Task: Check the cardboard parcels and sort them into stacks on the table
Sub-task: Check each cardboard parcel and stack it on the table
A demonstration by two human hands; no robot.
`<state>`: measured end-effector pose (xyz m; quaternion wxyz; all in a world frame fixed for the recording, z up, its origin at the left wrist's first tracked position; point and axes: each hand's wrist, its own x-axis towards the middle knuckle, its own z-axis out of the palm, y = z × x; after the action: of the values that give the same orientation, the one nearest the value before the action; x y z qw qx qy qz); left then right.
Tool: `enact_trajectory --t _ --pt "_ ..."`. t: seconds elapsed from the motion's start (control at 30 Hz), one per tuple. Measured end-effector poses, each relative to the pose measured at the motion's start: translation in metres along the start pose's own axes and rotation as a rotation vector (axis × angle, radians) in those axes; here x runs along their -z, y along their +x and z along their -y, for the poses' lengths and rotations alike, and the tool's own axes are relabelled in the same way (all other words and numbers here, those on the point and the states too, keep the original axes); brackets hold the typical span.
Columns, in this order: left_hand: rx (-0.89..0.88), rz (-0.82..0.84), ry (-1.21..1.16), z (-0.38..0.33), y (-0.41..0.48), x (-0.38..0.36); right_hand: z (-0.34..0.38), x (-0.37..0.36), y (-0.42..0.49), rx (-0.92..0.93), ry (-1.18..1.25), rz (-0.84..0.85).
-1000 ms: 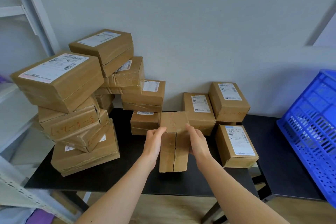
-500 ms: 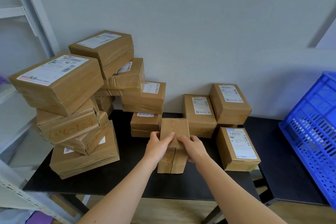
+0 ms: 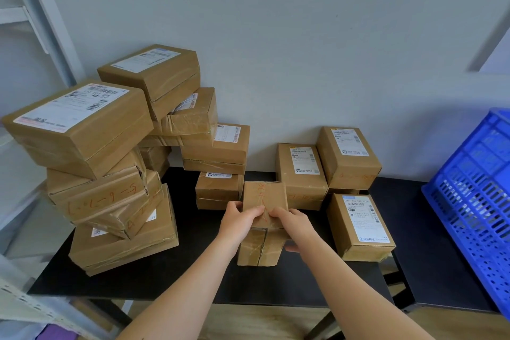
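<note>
A small taped cardboard parcel (image 3: 264, 196) with orange writing is held over the middle of the black table (image 3: 154, 279). My left hand (image 3: 239, 219) grips its left side, and my right hand (image 3: 289, 222) grips its right side, thumbs meeting on the near face. Its lower part (image 3: 259, 250) shows below my hands. A tall leaning stack of large parcels (image 3: 102, 190) fills the table's left. More parcels (image 3: 218, 146) are piled against the wall. Labelled parcels sit at back right (image 3: 299, 171), (image 3: 347, 157) and to the right (image 3: 358, 225).
A blue plastic crate (image 3: 474, 201) stands at the right on a second dark surface. A grey metal shelf frame (image 3: 41, 22) rises at the left. The grey wall is right behind the parcels. Wooden floor shows below the table's front edge.
My hands have slid from the parcel's sides toward its near face, thumbs now close together. The parcel has dropped slightly and tilted so the written face shows more.
</note>
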<state>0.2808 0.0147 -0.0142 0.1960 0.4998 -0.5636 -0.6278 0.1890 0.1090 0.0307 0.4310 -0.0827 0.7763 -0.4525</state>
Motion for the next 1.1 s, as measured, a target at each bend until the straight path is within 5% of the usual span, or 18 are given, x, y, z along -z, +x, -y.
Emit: enact_trajectory --t 0.6,0.83,1.1 --pt "-0.088 -0.073 0.122 0.001 -0.002 0.000 -0.010 0.000 0.006 -0.034 0.044 0.014" --pt "-0.144 -0.026 0.233 0.004 -0.011 0.004 -0.015 0.003 0.001 0.106 -0.022 -0.011" --pt "-0.177 -0.005 -0.006 0.022 -0.023 0.020 -0.030 0.015 -0.006 0.116 0.127 -0.054"
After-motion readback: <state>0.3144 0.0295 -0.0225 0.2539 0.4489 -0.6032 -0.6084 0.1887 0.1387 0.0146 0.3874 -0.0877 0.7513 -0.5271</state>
